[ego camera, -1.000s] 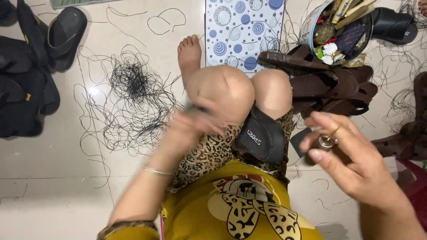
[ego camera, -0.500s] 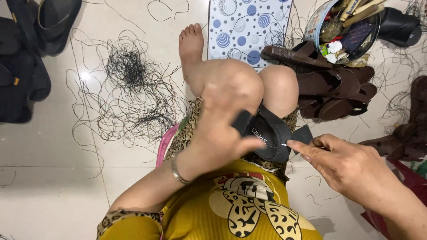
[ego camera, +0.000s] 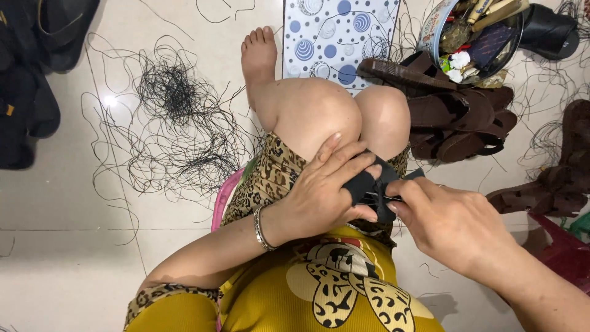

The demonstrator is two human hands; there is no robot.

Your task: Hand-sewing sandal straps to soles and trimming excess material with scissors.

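Black strap material (ego camera: 369, 184) is held across the lap, just below the two bare knees (ego camera: 344, 117), and both hands meet on it. The left hand (ego camera: 326, 193) is laid over the strap from the left, fingers spread and curled, with the thumb pressed underneath so the piece is clamped. The right hand (ego camera: 452, 224) comes in from the right, its fingertips pinched together on something thin at the strap's edge; what is pinched is too small to be told. The strap's long axis runs roughly left to right, from one hand to the other, tilted a little upward toward the right. Both hands touch it, the left covering more of it.

Loose black thread (ego camera: 172, 123) is scattered in a tangle on the tiled floor (ego camera: 67, 246) to the left, well apart from the hands. Brown sandals (ego camera: 455, 117) are piled beyond the right knee, near a round tin (ego camera: 433, 34) filled with tools and scraps. A patterned blue-and-white sheet (ego camera: 338, 37) lies past the bare foot (ego camera: 258, 55). Nothing stands between the hands and the strap.
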